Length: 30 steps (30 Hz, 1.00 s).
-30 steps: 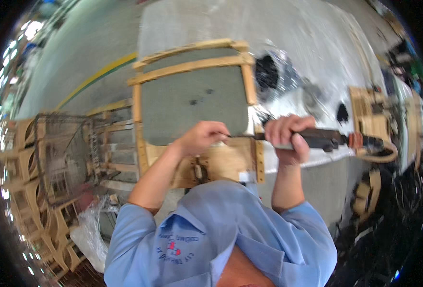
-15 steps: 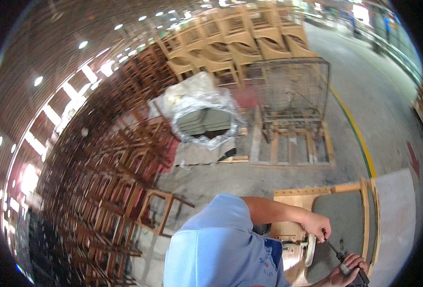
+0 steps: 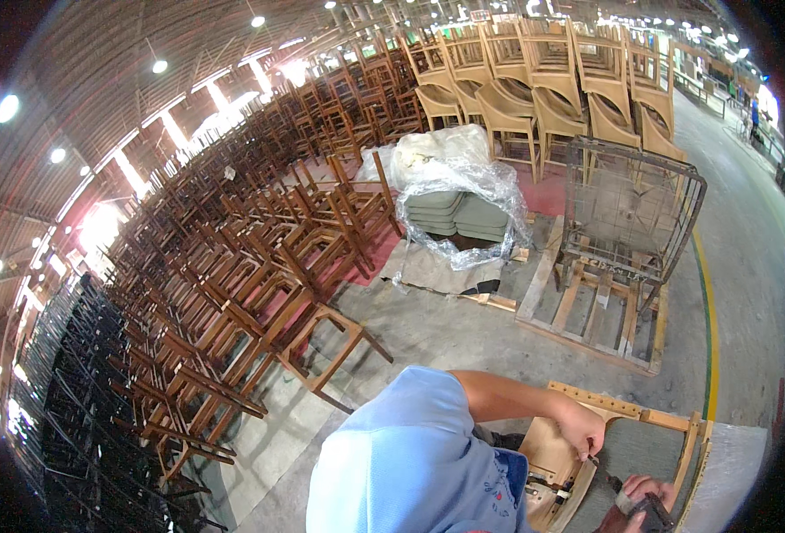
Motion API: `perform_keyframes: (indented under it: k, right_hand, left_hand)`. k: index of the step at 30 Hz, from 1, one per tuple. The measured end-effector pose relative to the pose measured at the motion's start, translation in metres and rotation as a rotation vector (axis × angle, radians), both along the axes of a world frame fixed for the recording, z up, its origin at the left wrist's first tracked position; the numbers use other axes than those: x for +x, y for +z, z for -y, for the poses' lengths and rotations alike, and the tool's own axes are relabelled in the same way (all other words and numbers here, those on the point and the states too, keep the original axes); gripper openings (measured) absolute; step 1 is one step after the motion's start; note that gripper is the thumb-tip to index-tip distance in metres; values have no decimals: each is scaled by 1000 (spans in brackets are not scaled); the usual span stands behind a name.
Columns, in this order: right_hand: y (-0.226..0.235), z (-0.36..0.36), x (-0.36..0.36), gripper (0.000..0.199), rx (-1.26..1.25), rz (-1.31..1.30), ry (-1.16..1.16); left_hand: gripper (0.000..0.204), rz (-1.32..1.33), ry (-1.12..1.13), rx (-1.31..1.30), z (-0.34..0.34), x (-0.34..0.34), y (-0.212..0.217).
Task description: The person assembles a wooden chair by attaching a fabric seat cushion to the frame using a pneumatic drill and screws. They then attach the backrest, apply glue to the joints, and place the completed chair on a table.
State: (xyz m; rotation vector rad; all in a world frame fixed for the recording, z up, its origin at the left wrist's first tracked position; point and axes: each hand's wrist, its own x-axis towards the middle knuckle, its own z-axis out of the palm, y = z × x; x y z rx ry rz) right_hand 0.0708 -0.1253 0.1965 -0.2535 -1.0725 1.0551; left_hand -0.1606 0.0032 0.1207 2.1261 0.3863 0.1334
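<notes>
The right hand grips a driver, bit toward the left hand, whose fingertips are closed, any object between them too small to identify, over a wood panel, with a grey pad and frame beside it and a wire cart well beyond.

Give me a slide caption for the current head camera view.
Right hand holding a dark tool, left hand near a wooden frame, tan chairs stacked beyond.
</notes>
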Motion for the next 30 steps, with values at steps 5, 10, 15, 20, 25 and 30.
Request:
perform_keyframes:
  k: [5, 10, 15, 20, 25, 30]
  right_hand:
    - [-2, 17, 13, 85, 7, 228, -79]
    - [-18, 51, 16, 26, -240, 100, -542]
    - [-10, 68, 17, 23, -120, -91, -632]
    - [-15, 136, 29, 26, -66, 27, -1018]
    - [-20, 187, 9, 28, -241, 65, -1425]
    - [-28, 200, 3, 28, -359, 79, -1555]
  left_hand:
    - [22, 12, -51, 43, 1, 8, 20]
    - [19, 89, -195, 136, -7, 47, 34]
    - [18, 164, -173, -3, -10, 93, 22]
    - [26, 141, -217, -122, 36, 166, 30]
    - [27, 139, -178, 76, 26, 229, -40]
    - [23, 105, -126, 437, 36, 280, -80]
